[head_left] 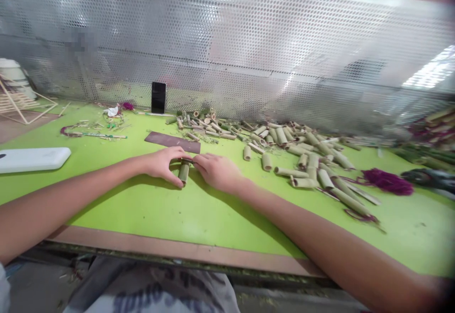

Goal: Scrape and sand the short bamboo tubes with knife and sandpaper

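Observation:
My left hand (164,163) has its thumb and fingers closed round the two ends of a short green bamboo tube (184,174), held low over the green table in front of me. Pinched in my right hand (217,173) is a thin dark tool (186,160), which lies across the far end of the tube. Fingers hide much of it, so I cannot tell its exact kind. Just beyond both hands lies a flat brown strip (172,141) that looks like sandpaper.
Cut bamboo pieces (280,136) spread along the back and right. Purple yarn (388,181) lies far right. A phone (158,98) leans against the perforated metal panel (249,43). On the left are a white rounded object (33,159) and a stick frame (26,107).

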Motion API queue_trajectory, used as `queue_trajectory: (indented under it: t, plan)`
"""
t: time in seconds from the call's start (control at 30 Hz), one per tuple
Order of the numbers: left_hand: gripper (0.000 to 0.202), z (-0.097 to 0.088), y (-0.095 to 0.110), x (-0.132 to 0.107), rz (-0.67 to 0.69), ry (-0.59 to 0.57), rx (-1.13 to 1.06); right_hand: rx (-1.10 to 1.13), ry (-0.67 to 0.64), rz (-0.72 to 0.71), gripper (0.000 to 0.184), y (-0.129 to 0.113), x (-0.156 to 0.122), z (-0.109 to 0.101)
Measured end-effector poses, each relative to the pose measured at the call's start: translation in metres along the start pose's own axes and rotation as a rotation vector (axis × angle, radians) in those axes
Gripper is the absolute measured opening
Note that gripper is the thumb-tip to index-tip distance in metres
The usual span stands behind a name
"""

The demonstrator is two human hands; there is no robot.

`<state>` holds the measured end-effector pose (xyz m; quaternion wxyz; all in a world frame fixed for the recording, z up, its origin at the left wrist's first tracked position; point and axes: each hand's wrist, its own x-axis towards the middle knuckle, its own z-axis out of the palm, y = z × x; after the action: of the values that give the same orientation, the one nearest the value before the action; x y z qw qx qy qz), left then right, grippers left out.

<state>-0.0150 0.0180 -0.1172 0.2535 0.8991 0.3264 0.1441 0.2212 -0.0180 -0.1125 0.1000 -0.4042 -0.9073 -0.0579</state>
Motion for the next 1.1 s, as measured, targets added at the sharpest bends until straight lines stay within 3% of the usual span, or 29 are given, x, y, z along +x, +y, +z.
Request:
queue_trajectory:
  t: [0.13,0.3,0.5,0.67,0.83,1.0,1.1]
  plan:
    - [0.085,0.002,0.005,-0.001,-0.002,-0.055,-0.013,0.033,-0.037,-0.068,0.023,0.004,-0.003,-0.001]
    - [0.093,0.001,0.007,-0.003,-0.029,-0.031,0.025,0.006,-0.005,0.034,0.027,0.003,-0.001,-0.001]
    - [0.082,-0.001,0.007,0.000,-0.039,-0.049,0.072,0.042,-0.036,-0.090,0.024,-0.007,-0.006,-0.004]
    - [0.083,0.000,0.007,0.003,-0.023,-0.062,0.064,-0.007,-0.012,0.024,0.026,-0.006,-0.003,-0.003]
    - [0.081,-0.002,0.007,0.002,-0.023,-0.103,0.038,0.036,-0.037,-0.101,0.026,-0.007,-0.006,-0.004]
    - [0.084,-0.003,0.006,0.003,-0.013,-0.112,0.041,0.006,-0.022,0.005,0.027,-0.009,-0.005,-0.004]
    - [0.085,-0.003,0.006,0.002,-0.003,-0.127,0.027,0.021,-0.045,-0.038,0.027,-0.011,-0.006,-0.005]
